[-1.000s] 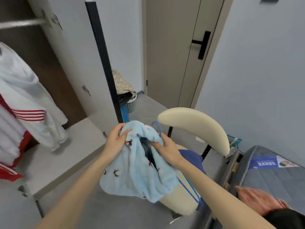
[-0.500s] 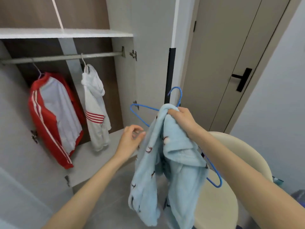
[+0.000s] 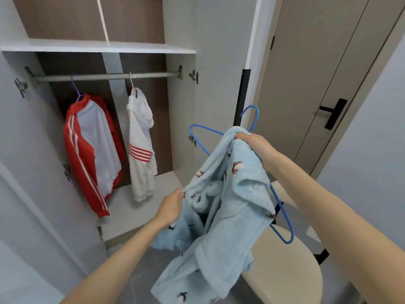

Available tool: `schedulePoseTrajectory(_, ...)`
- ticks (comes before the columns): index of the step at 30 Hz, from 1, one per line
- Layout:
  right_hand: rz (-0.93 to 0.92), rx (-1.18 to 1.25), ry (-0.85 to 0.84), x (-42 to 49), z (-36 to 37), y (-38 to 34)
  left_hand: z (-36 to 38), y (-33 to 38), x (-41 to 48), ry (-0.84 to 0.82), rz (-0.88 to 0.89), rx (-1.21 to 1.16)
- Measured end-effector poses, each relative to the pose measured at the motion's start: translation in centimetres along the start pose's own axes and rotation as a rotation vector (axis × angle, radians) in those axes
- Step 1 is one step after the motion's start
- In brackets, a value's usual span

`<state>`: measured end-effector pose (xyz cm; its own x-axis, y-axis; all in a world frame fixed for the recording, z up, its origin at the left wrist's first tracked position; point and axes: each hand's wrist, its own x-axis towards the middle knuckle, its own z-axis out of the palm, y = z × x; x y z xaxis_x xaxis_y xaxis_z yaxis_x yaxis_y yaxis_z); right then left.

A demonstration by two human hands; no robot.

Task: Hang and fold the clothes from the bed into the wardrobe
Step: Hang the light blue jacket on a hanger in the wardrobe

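Your right hand [image 3: 254,145] is raised in front of the open wardrobe [image 3: 179,119], fingers curled tight over the bunched top of the light blue fleece garment [image 3: 232,207], gripping it together with the neck of the blue wire hanger [image 3: 282,212]. The hanger's hook sticks up just above your knuckles, one shoulder juts out bare to the left of the cloth, and the other runs down behind the fabric to a bend just over the back edge of the cream chair seat [image 3: 285,273]. Your left hand [image 3: 172,207] sits lower, pinching the left edge of the garment, so the fleece is stretched loosely between both hands while the rest drapes down in folds. The garment hangs in the air, not on the rail [image 3: 105,76]. On that rail a red and white jacket [image 3: 92,150] hangs toward the left end on a purple hanger, and a white hoodie [image 3: 140,154] with red stripes hangs near the middle, its hem close above the wardrobe's grey base ledge [image 3: 131,213]. To the right stands a closed beige door [image 3: 311,80] with a black handle [image 3: 333,114].
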<state>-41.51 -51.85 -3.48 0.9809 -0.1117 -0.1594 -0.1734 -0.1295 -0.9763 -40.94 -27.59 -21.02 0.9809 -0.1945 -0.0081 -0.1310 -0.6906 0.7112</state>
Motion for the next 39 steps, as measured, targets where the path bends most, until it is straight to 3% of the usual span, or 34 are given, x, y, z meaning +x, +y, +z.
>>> schedulePoseTrajectory(4, 0.008, -0.083, -0.029, 1.0, -1.0, 1.2, -2.6, 2.3, 0.8, 0.069, 0.042, -0.045)
schedulePoseTrajectory(9, -0.019, -0.382, -0.15, 2.1, -1.1, 2.4, -7.4, 7.7, 1.4, 0.19, 0.161, -0.058)
schedulePoseTrajectory(11, -0.064, -0.527, -0.212, 2.6, -0.8, 2.9, -9.6, 9.5, 1.9, 0.216, 0.1, -0.173)
schedulePoseTrajectory(13, -0.115, -0.612, -0.234, 3.0, -0.5, 3.2, -11.6, 10.8, 2.3, 0.259, -0.106, -0.425)
schedulePoseTrajectory(16, -0.055, -0.367, -0.293, 2.5, 0.6, 3.1, -13.4, 12.0, 1.9, 0.193, -0.348, -0.781)
schedulePoseTrajectory(18, -0.038, -0.151, -0.444, 2.2, 1.9, 3.3, -13.5, 12.5, 1.4, 0.158, -0.402, -0.776)
schedulePoseTrajectory(23, -0.066, -0.092, -0.639, 1.1, 6.5, 4.2, -13.6, 13.5, 1.0, 0.212, -0.4, -0.899)
schedulePoseTrajectory(29, -0.159, -0.08, -0.643, 0.7, 8.6, 2.0, -15.4, 11.5, -0.2, 0.441, -0.359, -0.975)
schedulePoseTrajectory(34, -0.177, 0.117, -0.454, 2.0, 9.0, -3.5, -16.0, 10.1, -1.5, 0.505, -0.183, -1.212)
schedulePoseTrajectory(36, -0.178, 0.148, -0.434, 2.4, 9.6, -4.7, -15.4, 10.1, -2.1, 0.523, -0.146, -1.147)
schedulePoseTrajectory(39, -0.155, 0.233, -0.438, 3.2, 10.8, -5.3, -13.6, 9.1, -3.2, 0.633, -0.14, -0.735)
